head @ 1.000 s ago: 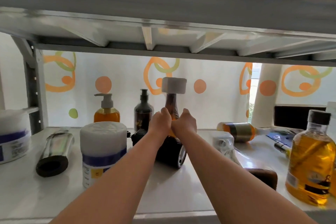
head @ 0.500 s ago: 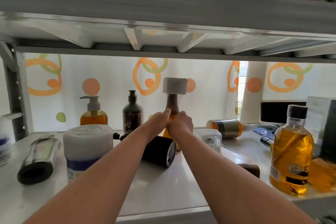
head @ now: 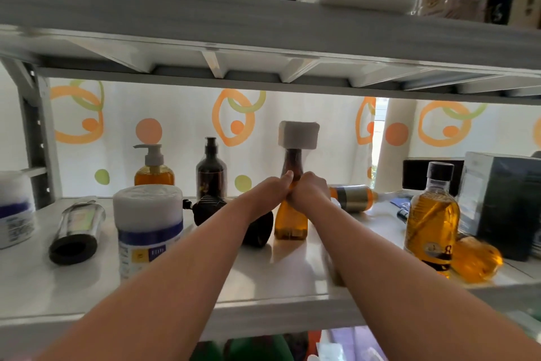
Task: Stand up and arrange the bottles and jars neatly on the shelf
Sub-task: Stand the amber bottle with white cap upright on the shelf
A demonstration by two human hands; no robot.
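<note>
An amber bottle with a white block cap [head: 291, 221] stands upright at the middle of the white shelf [head: 281, 265]. My left hand [head: 270, 192] and my right hand [head: 310, 192] are both closed around its shoulder, side by side. A black jar [head: 257, 229] lies on its side just left of it, partly behind my left arm. An orange pump bottle [head: 154, 169] and a dark bottle [head: 211, 171] stand at the back. A white jar with a blue band [head: 147, 226] stands front left. A bottle with a gold label [head: 352, 198] lies on its side behind my right hand.
A silver tube [head: 76, 227] lies at the left beside another white jar [head: 14, 208]. An upright amber bottle with black cap [head: 431, 220], an orange object [head: 475, 261] and a dark box [head: 503, 202] crowd the right. The upper shelf [head: 263, 26] hangs low overhead.
The amber bottle now stands with its base visible on the shelf, right of the black jar. Both hands stay closed on it. The camera has dropped and shifted.
</note>
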